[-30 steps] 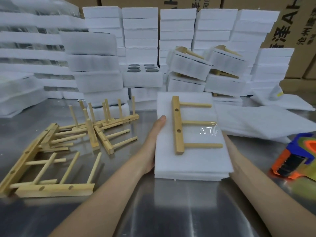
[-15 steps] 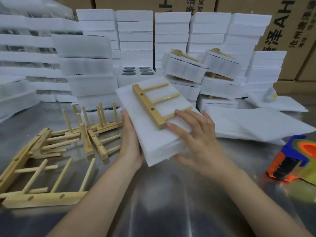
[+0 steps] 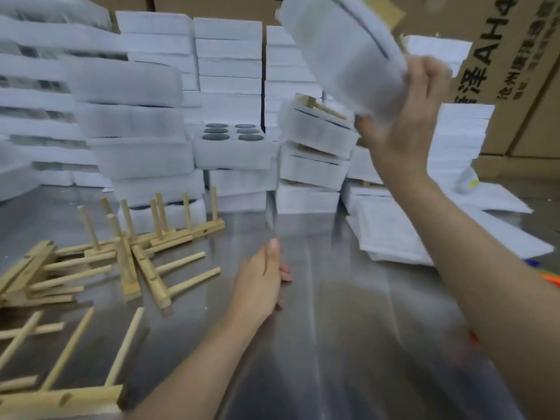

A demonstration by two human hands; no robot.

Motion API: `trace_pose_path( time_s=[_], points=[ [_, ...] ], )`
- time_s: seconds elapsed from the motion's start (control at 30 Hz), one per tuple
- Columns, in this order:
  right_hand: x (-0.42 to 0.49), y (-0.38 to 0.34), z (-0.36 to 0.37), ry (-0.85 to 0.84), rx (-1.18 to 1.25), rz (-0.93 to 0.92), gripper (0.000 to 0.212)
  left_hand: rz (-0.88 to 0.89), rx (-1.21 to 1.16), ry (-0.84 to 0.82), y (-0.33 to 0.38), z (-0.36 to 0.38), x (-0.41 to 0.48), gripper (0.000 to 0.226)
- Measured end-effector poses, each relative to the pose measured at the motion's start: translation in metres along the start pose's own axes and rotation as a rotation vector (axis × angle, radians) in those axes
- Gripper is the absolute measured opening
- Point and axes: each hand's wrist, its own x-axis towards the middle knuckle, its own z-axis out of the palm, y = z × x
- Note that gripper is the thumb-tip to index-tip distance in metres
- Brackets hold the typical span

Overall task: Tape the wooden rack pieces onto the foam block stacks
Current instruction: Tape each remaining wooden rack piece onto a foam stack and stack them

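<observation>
Right hand [image 3: 403, 122] grips a raised foam block [image 3: 342, 56]; left hand [image 3: 260, 283], loosely curled and holding nothing, hovers over bare table [image 3: 348, 328].

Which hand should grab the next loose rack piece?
Left. The left hand is empty, low over the table beside the loose rack pieces. The right hand is raised, holding a foam block stack.

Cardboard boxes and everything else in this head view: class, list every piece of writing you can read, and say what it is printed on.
"AH4": large black print running up the side of the cardboard box at upper right; the last character is cut off at the frame edge, so it is uncertain.
"泽": large Chinese character below it on the same box.
Smaller Chinese characters in a column beside these: too blurred to read.
Foam blocks, wooden rack pieces: no writing visible.
</observation>
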Motion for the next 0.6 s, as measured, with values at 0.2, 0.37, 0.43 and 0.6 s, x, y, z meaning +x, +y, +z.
trace_pose_path(
  time_s=[0.2,0.37,0.43,0.6],
  points=[
    [0.071,0.037,0.08,-0.335,-0.306,0.188,0.07,0.011,0.055,0.03,-0.005,0.003,0.005,0.045],
    [0.064,0.065,0.12,-0.553,-0.522,0.266,0.079,0.049,0.089,0.05,-0.009,0.003,0.007,0.048],
    [0.058,0.072,0.122,-0.568,-0.532,0.287,0.085,0.064,0.119,0.047,-0.011,0.003,0.008,0.049],
    [0.057,0.059,0.1,-0.679,-0.389,0.323,0.083,0.023,0.077,0.053,-0.011,0.004,0.011,0.048]
  ],
)
